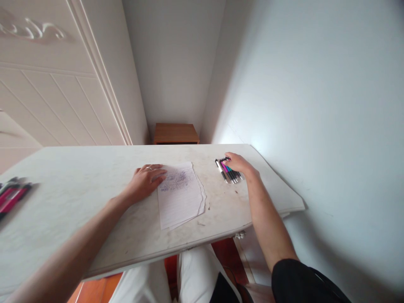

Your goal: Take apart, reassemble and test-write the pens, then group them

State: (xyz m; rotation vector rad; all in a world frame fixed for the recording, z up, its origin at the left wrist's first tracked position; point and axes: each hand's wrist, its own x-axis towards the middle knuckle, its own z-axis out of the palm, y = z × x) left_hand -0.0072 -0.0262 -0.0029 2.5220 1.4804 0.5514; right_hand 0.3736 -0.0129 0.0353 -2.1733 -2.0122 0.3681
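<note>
My left hand (145,182) lies flat with fingers apart, a ring on one finger. Its fingertips rest on the left edge of a lined paper sheet (179,204), which has a dense patch of dark scribble across its upper half. More torn-edged sheets show beneath it on the right. To the right of the paper lies a row of pens (229,171), side by side, with white, magenta, teal and dark barrels. Over their upper ends my right hand (237,162) is curled, thumb and fingers closed about a pen top. The hand partly hides the row.
The white, stained tabletop (94,168) ends at a worn front edge close to my legs. At far left lie blurred pink and dark pens or markers (14,195). A wall (331,126) rises on the right. Beyond the table stands a brown wooden cabinet (176,132).
</note>
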